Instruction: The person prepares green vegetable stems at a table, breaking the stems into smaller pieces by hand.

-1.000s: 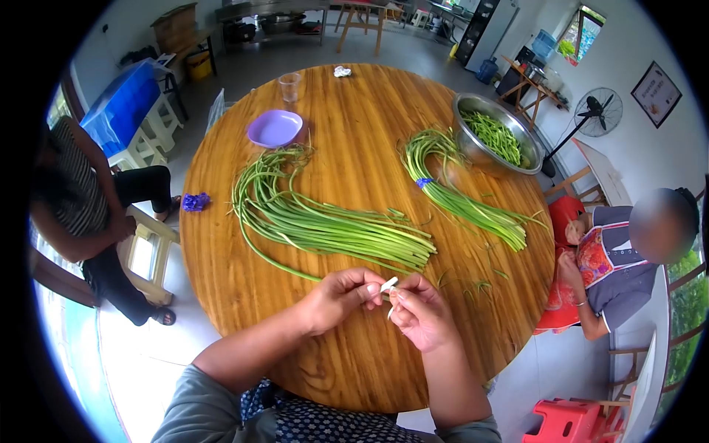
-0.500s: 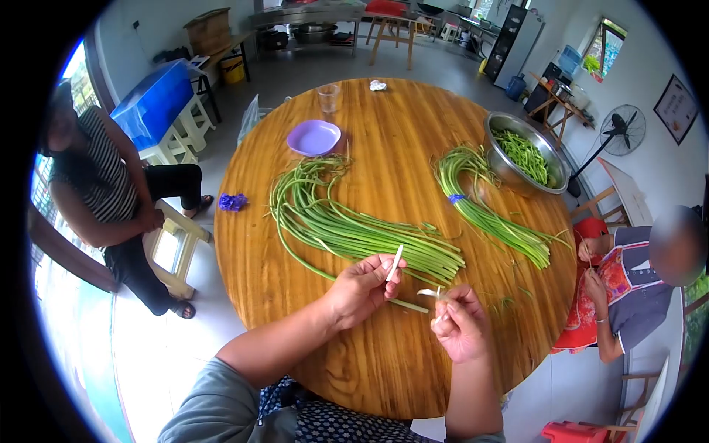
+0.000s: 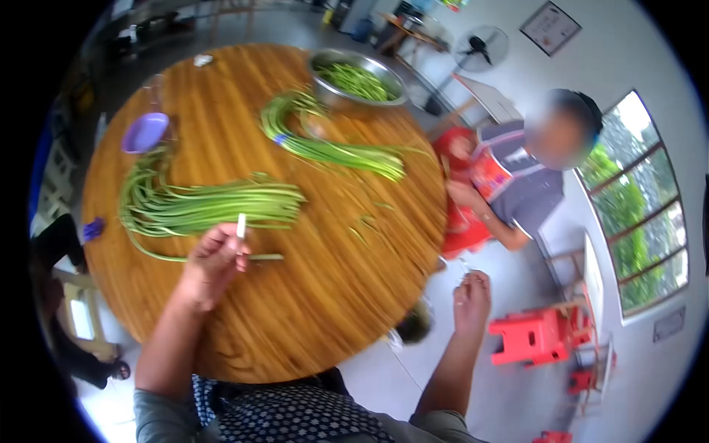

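My left hand (image 3: pixel 214 266) is closed around a short, slim white stick-like piece (image 3: pixel 241 226), which stands up between thumb and fingers. It is over the table, close by the cut ends of a loose bundle of long green garlic scapes (image 3: pixel 214 203). One single scape (image 3: pixel 266 257) lies apart, partly behind that hand. My right hand (image 3: pixel 473 295) is out past the table's right edge, over the floor, its fingers pinched on a thin pale strip (image 3: pixel 464 264). The strip is blurred. A second bundle (image 3: pixel 340 151), tied with a blue band, lies farther back.
On the round wooden table (image 3: pixel 332 295) are a metal bowl (image 3: pixel 399 92) of cut green pieces, a purple dish (image 3: pixel 145 133) and a clear cup (image 3: pixel 154 92). A co-worker (image 3: pixel 509 170) sits at the right; a dark rounded thing (image 3: pixel 415 323) is below the table edge. Red stools (image 3: pixel 535 336) stand beyond.
My view has swung to the right. My right hand has moved away from my left, off the table's edge, with the pale strip. My left hand still grips the white piece.
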`<state>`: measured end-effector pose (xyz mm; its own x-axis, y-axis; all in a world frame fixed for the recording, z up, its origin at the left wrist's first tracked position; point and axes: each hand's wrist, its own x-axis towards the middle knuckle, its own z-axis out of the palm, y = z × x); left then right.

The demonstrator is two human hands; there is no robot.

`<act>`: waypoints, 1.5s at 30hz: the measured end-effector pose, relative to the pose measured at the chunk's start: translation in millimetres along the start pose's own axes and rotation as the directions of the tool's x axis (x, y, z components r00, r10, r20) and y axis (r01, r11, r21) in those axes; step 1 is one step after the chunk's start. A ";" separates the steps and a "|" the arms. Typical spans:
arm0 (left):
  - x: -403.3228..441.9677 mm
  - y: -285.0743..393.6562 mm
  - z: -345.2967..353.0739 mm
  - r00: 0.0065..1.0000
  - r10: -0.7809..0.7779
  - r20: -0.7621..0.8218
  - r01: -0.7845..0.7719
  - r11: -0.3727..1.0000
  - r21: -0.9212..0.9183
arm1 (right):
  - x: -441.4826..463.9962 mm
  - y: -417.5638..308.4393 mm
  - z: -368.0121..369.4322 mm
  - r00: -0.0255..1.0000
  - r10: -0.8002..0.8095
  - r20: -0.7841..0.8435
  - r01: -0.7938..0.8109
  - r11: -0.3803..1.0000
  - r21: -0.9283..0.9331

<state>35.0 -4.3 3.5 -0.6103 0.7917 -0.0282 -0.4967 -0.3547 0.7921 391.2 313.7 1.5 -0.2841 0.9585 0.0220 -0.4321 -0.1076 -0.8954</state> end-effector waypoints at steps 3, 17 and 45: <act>1.8 -5.5 0.0 0.999 -0.027 0.023 0.025 0.996 0.086 | 9.6 38.3 -90.8 0.995 0.010 -0.099 -0.033 0.973 -0.230; -3.2 -8.7 30.1 0.996 0.009 0.085 -0.055 0.833 0.551 | 33.0 67.0 -128.0 0.869 -0.475 0.142 0.152 -0.017 -0.988; -29.7 21.1 32.4 0.828 0.438 0.349 -0.506 0.318 0.802 | -114.0 52.5 190.1 0.818 -0.072 0.571 0.193 0.969 -0.154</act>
<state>62.7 -19.2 40.8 -0.5080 0.6738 0.5365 0.6458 -0.1141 0.7549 238.2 148.6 36.5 -0.6901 0.6409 0.3362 -0.3413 0.1215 -0.9321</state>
